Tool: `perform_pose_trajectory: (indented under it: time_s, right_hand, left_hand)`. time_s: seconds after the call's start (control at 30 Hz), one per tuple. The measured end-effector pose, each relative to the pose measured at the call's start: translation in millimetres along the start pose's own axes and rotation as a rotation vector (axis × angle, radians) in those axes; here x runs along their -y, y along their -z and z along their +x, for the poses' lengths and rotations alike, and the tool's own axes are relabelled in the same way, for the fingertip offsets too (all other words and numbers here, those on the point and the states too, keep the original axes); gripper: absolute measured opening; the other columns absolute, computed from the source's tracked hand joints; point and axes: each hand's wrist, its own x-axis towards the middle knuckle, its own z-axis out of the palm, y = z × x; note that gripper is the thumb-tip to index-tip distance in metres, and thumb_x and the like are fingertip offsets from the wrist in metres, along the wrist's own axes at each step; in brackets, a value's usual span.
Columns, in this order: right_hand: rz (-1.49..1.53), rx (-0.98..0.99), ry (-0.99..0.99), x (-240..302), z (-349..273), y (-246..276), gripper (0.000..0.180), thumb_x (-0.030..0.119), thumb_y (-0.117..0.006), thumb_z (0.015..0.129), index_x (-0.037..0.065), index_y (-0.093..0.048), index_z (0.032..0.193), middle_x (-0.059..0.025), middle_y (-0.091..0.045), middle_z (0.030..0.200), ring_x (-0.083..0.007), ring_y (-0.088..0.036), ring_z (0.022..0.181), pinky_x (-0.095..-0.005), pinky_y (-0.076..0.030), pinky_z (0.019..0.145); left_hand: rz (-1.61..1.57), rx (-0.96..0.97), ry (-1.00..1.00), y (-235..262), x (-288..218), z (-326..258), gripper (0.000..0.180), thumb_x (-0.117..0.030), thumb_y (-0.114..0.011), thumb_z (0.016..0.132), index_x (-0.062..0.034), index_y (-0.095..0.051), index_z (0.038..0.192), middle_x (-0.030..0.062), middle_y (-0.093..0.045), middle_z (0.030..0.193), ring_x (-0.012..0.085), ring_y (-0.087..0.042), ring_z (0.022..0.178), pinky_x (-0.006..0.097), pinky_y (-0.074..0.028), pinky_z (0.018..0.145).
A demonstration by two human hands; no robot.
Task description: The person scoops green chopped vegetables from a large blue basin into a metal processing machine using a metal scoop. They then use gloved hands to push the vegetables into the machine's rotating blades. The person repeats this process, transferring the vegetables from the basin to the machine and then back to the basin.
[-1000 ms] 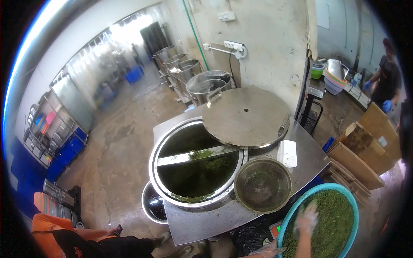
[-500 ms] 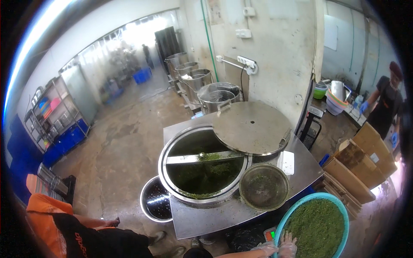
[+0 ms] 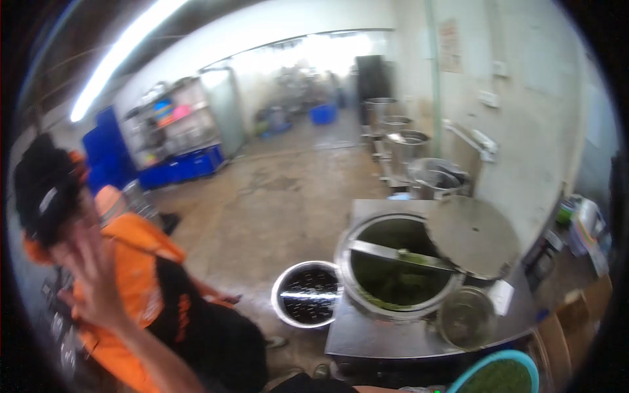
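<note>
At the lower edge only a strip of my left forearm shows, with a bit of my left hand [image 3: 418,390] in a clear glove beside the turquoise tub [image 3: 463,374]. Its fingers are cut off by the edge. My right hand is out of view. Chopped green herbs [image 3: 501,378] fill the tub. Left of it, on the steel table [image 3: 380,339], a large round vessel [image 3: 347,288] with a crossbar [image 3: 377,249] holds dark green stuff. A steel bowl [image 3: 466,319] stands at the vessel's right side, and a round metal lid [image 3: 475,229] lies partly over its rim.
A co-worker in an orange and black outfit [image 3: 141,262] stands close at left; a bare raised hand [image 3: 92,268], seemingly theirs, covers part of the face. A basin of dark liquid [image 3: 306,295] sits left of the table. Tall steel pots [image 3: 409,147] line the wall. Cardboard [image 3: 553,344] stands right.
The view has swung left and up. Table, vessel and tub now lie farther right and partly lower. The co-worker's head and the raised hand have come into view; my hands have mostly left it.
</note>
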Motion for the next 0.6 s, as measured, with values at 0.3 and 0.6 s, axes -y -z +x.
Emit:
perform_pose_trajectory:
  time_s: [0.3, 0.6]
  right_hand:
    - [-0.336, -0.262, 0.072, -14, 50, -60, 0.072, 0.046, -0.045, 0.102, 0.021, -0.011, 0.160, -0.0184, -0.020, 0.163, -0.0398, -0.032, 0.144, -0.0584, -0.040, 0.107]
    - [-0.245, -0.232, 0.085, -17, 64, -72, 0.066, 0.044, -0.035, 0.105, 0.016, -0.011, 0.160, -0.0221, -0.014, 0.163, -0.0418, -0.020, 0.148, -0.0574, -0.032, 0.115]
  left_hand:
    - [-0.154, -0.222, 0.245, 32, 58, -50, 0.057, -0.052, -0.038, 0.097, -0.0137, -0.058, 0.135, 0.0187, -0.056, 0.138, 0.0370, -0.050, 0.131, 0.048, -0.040, 0.108]
    - [0.333, -0.174, 0.040, 17, 76, -49, 0.035, -0.028, -0.043, 0.099, -0.0155, -0.061, 0.127, 0.0222, -0.062, 0.121, 0.0396, -0.060, 0.118, 0.052, -0.050, 0.095]
